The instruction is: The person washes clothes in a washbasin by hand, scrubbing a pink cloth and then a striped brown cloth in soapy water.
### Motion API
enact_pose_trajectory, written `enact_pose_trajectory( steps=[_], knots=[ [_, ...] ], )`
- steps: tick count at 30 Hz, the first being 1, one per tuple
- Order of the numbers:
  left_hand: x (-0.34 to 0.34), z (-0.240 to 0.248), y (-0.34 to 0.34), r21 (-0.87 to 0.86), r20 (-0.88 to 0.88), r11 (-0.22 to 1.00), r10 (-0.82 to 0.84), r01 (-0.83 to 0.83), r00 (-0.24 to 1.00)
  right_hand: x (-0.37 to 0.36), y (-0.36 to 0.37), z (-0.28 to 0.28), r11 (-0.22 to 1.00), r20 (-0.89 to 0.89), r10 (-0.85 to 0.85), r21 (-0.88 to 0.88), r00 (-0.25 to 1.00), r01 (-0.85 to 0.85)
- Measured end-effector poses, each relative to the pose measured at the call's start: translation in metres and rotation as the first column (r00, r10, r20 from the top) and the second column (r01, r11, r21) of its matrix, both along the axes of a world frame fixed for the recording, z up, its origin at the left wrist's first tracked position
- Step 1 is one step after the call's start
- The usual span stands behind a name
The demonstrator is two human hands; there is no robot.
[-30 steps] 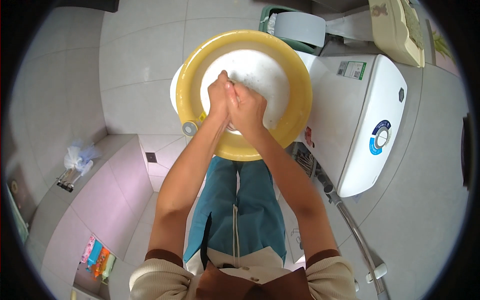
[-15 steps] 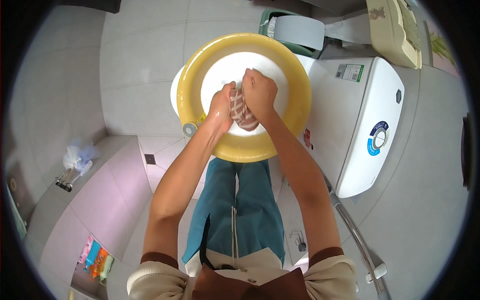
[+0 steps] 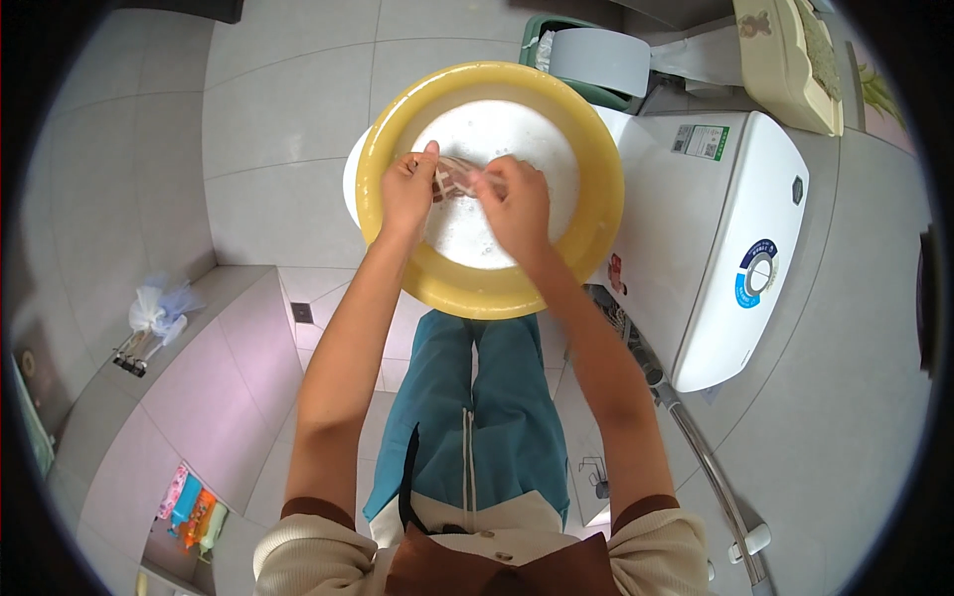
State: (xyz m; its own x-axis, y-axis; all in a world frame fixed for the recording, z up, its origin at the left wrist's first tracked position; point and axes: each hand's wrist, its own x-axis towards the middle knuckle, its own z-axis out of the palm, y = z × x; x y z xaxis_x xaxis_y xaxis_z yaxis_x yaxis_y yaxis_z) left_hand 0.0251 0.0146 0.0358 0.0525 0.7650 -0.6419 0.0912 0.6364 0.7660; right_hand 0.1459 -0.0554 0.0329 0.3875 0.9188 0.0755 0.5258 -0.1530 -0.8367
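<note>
Centrally, the yellow basin [image 3: 477, 298] contains white, bubbly liquid [image 3: 477, 240], with the brown-and-white checked cloth [image 3: 453, 181] over it, between two hands. The left hand [image 3: 408, 191] is closed on one end; the right hand [image 3: 521, 204] is partly curled at the other, fingertips blurred, grip indeterminable. Lower left, a wall niche [image 3: 173, 558] holds coloured packages [image 3: 202, 521].

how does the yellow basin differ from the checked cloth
The yellow basin looks plain, while the checked cloth is pinkish brown with pale lines. The basin is wide and round; the cloth, small and bunched. The cloth is between the left hand and right hand; the basin, beneath.
</note>
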Motion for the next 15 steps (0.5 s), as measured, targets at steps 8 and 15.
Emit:
enact_pose_trajectory(
  steps=[8, 15],
  knots=[
    [0.043, 0.019, -0.025, -0.17, 0.29, 0.949, 0.305, -0.265, 0.907, -0.001, 0.035, 0.033, 0.948, 0.002, -0.029, -0.316, 1.0, 0.028],
    [0.023, -0.002, -0.018, -0.242, 0.32, 0.96, 0.218, -0.143, 0.922, -0.03, 0.021, 0.024, 0.998, -0.016, -0.066, 0.014, 0.998, 0.066]
  ],
)
